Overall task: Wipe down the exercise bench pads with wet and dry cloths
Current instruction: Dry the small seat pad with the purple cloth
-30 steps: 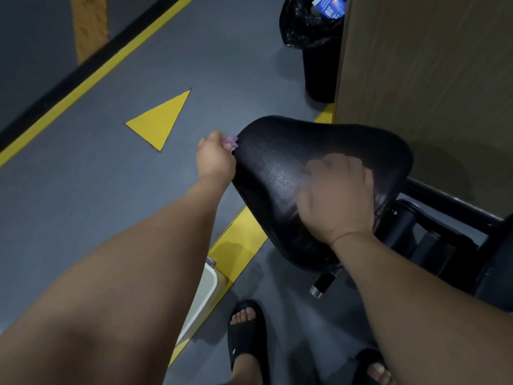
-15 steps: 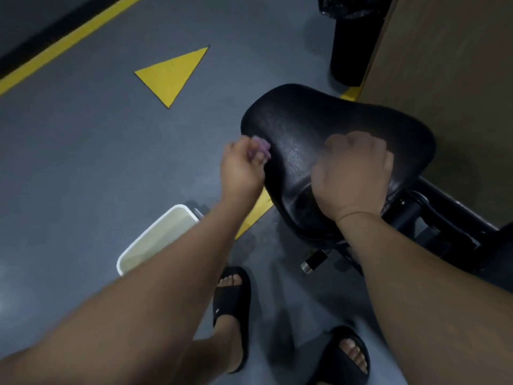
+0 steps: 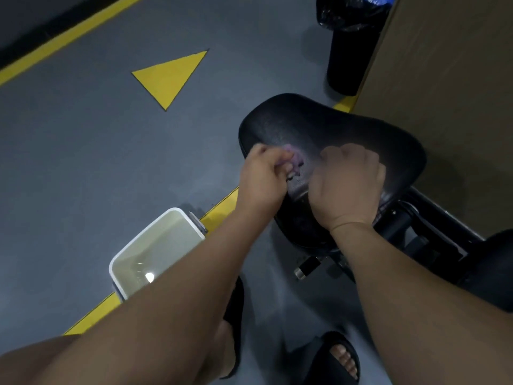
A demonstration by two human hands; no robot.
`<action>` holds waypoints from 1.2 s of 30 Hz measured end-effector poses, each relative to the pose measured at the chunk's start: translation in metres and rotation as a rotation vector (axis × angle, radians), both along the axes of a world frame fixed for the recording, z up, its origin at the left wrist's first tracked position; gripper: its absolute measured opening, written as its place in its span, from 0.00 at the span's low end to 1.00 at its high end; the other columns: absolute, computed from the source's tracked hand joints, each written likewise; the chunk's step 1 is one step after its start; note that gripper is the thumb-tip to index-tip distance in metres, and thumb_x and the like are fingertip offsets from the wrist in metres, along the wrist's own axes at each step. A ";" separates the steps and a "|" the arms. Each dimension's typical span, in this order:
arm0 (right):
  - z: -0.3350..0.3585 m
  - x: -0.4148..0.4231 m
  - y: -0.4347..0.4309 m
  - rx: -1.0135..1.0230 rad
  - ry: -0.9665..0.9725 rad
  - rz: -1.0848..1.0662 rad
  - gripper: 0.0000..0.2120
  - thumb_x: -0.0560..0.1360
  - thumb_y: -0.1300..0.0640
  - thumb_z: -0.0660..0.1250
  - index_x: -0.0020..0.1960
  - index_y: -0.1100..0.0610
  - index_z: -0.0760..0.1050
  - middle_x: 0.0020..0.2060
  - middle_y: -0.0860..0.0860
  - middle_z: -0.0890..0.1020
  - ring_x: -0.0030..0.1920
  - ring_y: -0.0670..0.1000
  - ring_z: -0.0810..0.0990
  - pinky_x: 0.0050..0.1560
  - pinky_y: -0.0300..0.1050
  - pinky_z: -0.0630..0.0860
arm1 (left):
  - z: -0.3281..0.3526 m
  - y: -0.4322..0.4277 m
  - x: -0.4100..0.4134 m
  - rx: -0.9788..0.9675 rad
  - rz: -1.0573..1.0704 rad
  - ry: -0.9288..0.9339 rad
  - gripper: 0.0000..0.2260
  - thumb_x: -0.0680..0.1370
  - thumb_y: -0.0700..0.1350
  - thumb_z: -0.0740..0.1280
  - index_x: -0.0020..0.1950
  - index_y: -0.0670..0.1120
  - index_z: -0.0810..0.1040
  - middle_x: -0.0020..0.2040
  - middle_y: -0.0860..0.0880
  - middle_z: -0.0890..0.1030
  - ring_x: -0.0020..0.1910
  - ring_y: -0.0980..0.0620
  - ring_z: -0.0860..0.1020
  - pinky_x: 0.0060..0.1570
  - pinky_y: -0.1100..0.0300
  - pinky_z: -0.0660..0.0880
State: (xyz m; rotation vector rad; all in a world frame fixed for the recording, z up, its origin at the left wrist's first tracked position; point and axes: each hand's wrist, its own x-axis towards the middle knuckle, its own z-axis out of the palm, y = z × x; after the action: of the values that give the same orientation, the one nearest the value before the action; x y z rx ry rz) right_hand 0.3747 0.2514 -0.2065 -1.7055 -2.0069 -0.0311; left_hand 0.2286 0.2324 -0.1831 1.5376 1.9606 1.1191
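Purple cloth (image 3: 295, 158) bunched in the curled fingers of the left hand (image 3: 266, 176), pressed onto the near-left of the black pad (image 3: 347, 129). Right hand (image 3: 347, 184) just beside, fingers curled on the pad; cannot tell whether holding anything. White bin (image 3: 155, 245) on the floor, left.

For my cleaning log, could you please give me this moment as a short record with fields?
seat pad: black, glossy, on a dark frame
left hand: pinches a purple cloth over the pad's left part
right hand: fingers curled, knuckles up, resting on the pad; anything beneath it is hidden
bucket: white, on the floor left of the pad, some liquid inside
bin: black, lined with a bag, beyond the pad
floor marks: yellow triangle and yellow lines on grey
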 end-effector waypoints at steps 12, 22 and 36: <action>0.000 0.001 0.001 -0.026 0.006 -0.004 0.16 0.75 0.50 0.59 0.59 0.52 0.77 0.58 0.54 0.75 0.58 0.59 0.71 0.61 0.55 0.66 | -0.010 -0.039 -0.014 -0.024 -0.072 0.135 0.07 0.75 0.33 0.71 0.48 0.44 0.85 0.46 0.51 0.76 0.40 0.62 0.73 0.46 0.79 0.65; 0.000 0.000 0.001 -0.010 -0.010 -0.002 0.15 0.75 0.51 0.61 0.59 0.52 0.77 0.57 0.55 0.75 0.58 0.59 0.71 0.59 0.54 0.66 | -0.015 -0.043 0.009 -0.100 0.212 0.013 0.03 0.78 0.37 0.69 0.51 0.42 0.80 0.50 0.48 0.74 0.46 0.52 0.73 0.44 0.72 0.64; -0.005 -0.002 0.003 0.069 0.019 -0.002 0.14 0.74 0.52 0.64 0.57 0.54 0.78 0.56 0.56 0.77 0.57 0.61 0.73 0.57 0.56 0.67 | -0.037 0.028 -0.052 -0.110 0.526 -0.567 0.13 0.80 0.36 0.63 0.39 0.51 0.73 0.38 0.52 0.79 0.36 0.53 0.76 0.44 0.54 0.74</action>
State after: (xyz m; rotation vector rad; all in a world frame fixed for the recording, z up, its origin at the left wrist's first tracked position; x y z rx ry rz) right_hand 0.3728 0.2542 -0.2112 -1.6585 -1.9675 -0.0830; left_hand 0.1768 0.2607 -0.2203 0.5489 1.9982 1.4215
